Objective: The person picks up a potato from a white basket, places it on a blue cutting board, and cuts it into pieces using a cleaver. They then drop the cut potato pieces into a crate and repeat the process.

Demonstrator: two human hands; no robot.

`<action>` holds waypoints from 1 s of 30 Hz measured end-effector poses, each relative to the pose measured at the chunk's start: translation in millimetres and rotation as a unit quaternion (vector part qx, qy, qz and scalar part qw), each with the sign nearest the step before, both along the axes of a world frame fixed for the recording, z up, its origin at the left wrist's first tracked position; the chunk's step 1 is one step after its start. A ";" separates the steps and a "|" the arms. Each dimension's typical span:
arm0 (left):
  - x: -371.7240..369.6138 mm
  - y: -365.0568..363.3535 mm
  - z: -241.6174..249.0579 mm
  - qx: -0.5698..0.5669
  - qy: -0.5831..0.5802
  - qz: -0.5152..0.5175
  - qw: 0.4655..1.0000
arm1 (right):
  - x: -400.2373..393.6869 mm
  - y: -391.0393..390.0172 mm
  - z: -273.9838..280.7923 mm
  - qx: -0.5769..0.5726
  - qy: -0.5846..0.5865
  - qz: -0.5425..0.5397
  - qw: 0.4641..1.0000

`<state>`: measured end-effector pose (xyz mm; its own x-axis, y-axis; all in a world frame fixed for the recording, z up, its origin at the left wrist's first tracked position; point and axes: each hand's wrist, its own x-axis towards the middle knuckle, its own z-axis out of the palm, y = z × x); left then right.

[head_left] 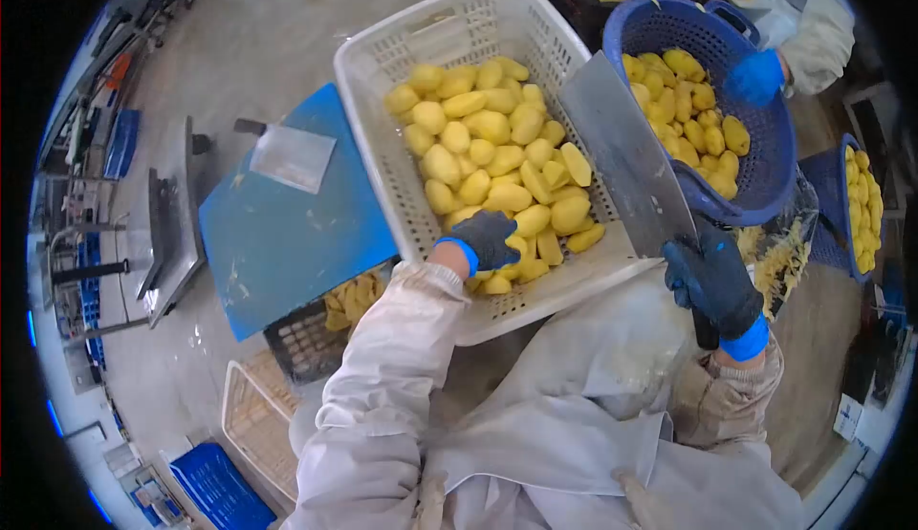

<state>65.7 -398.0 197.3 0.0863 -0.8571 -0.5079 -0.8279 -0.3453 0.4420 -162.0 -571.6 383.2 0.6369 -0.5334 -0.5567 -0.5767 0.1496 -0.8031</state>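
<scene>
Head view: the left hand [488, 239], in a dark glove with a blue cuff, reaches into the white slatted basket [382, 57] at the centre of the frame, its fingers curled down among the peeled potatoes [488, 129] at the basket's near edge. It seems to close on one potato, but the pile hides the fingertips, so I cannot tell for sure. The right hand [715, 286], gloved the same way, is clamped round the handle of a broad cleaver [626, 157]. The blade points up and away toward the upper middle of the frame, held clear of the reaching arm, likely so that it stays out of the way while the other hand picks.

The white basket is about half full of whole yellow potatoes and rests tilted toward the person, which brings its contents within reach. Just right of it, at the upper right, a blue round colander [765, 162] holds cut potato pieces; another person's blue-gloved hand [755, 77] grips its far rim. A blue crate [865, 210] at the right edge holds more pieces. At the left, a blue board [287, 234] lies over a dark crate [306, 339] with potatoes showing beneath it.
</scene>
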 end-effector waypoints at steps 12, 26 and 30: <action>-92.5 -140.2 -157.3 -0.068 -0.106 0.046 0.991 | -9.3 -16.5 -1.6 0.048 0.082 -0.083 0.992; 43.5 105.3 82.2 -0.418 0.317 0.581 0.622 | 6.7 14.6 -13.0 0.019 -0.018 -0.006 1.000; 87.8 219.7 54.6 -0.343 -0.156 0.518 0.768 | 48.5 71.4 0.0 0.067 -0.018 0.086 0.994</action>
